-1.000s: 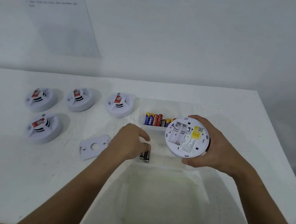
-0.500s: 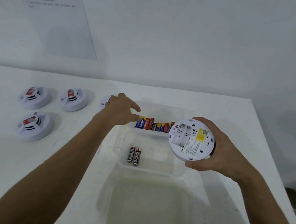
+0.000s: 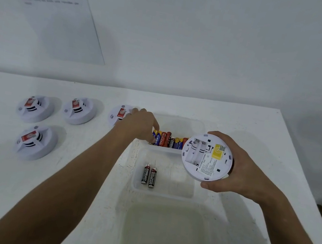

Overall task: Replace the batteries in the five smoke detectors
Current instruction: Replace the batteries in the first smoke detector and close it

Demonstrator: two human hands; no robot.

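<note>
The white tabletop point(image 3: 240, 121) ends in a right edge close past my right wrist and meets the wall behind; bare surface lies open in front of the four detectors on the left. A clear tray point(image 3: 179, 122) at the back holds a row of fresh batteries point(image 3: 169, 139); a nearer clear tray point(image 3: 181, 186) holds two black used batteries point(image 3: 149, 175) lying side by side.

The smoke detector point(image 3: 206, 157) I hold is turned back-up, its battery bay bare, with a yellow label and printed sticker.

My right hand point(image 3: 239, 170) wraps its rim, thumb below and fingers curled over the far side, held above the trays. My left hand point(image 3: 139, 123) reaches forward, fingertips pinching at the leftmost battery in the row. Another detector point(image 3: 118, 114) sits just behind that hand.
</note>
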